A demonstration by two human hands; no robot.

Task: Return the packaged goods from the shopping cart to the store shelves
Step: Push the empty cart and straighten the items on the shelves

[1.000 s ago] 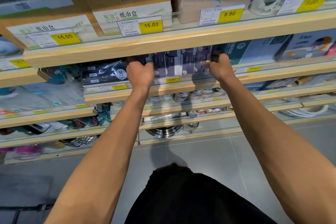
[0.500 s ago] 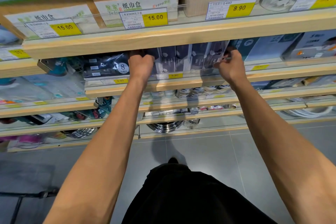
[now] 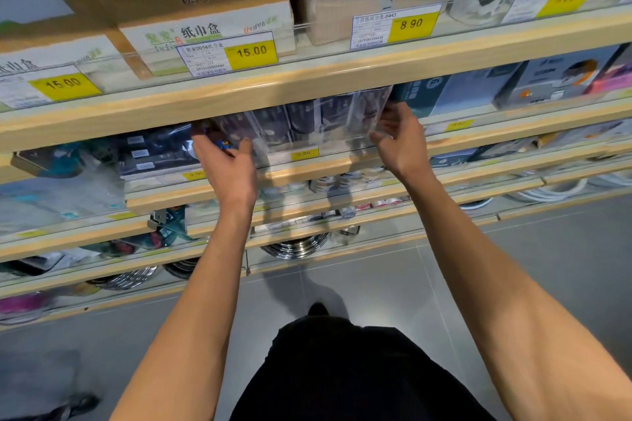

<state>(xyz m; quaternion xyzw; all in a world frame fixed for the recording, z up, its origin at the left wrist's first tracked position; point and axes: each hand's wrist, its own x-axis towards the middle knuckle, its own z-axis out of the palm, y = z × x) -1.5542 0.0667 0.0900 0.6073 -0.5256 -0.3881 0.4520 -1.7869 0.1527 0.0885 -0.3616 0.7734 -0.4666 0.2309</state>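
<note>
A row of clear-wrapped dark packages [image 3: 304, 121] stands on the second wooden shelf [image 3: 307, 171], partly hidden under the shelf above. My left hand [image 3: 227, 164] holds the row's left end, fingers curled around the outermost pack. At the row's right end, my right hand [image 3: 398, 138] pinches the edge of the outermost pack between thumb and fingers. Both arms reach up from below. The shopping cart is out of view.
Brown tissue boxes [image 3: 191, 10] with yellow 15.00 and 8.90 price tags sit on the top shelf [image 3: 342, 79]. Blue boxed goods [image 3: 472, 89] stand right of the row, dark bagged items [image 3: 154, 154] left. Lower shelves hold tape rolls and metal pans above a grey tile floor.
My hands have turned from closed fists over the row to open grips at its two ends. The right hand has shifted further right and the packs lean forward a little.
</note>
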